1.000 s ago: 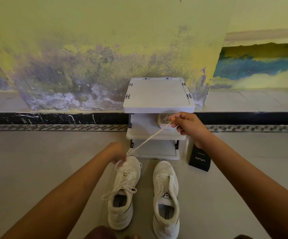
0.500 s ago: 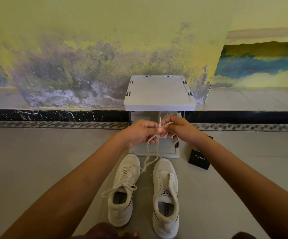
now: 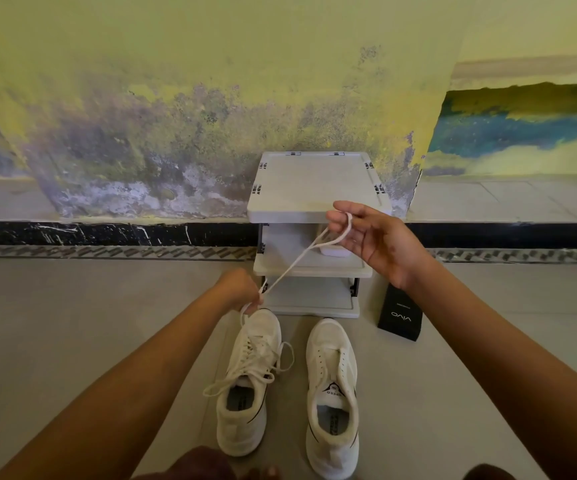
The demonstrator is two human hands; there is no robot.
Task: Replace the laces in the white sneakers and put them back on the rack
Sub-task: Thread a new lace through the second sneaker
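- Parted the hands since half a second before: dropped the left hand [image 3: 242, 292] to the toe of the left shoe [image 3: 245, 382] and raised the right hand [image 3: 380, 240] up before the top shelf of the rack [image 3: 314, 188].
- Pinched the lace [image 3: 294, 261] low in curled left fingers, just above the toe eyelets, and ran it taut up to the right.
- Held the right hand mostly open, fingers loose, with the lace looped over the forefinger and seemingly nipped by the thumb.
- Left both shoes on the floor in front of the rack, toes toward it: left one part laced with slack ends trailing, right shoe [image 3: 332, 393] bare of lace.
- Passed over a black box [image 3: 401, 317] beside the rack.
- Judged best here: to pull along the line of the eyelet, not sideways.
- Judged wise also to keep the left pinch close to the hole so the shoe stayed put.
- Seemed worth evening both ends before the next crossing.
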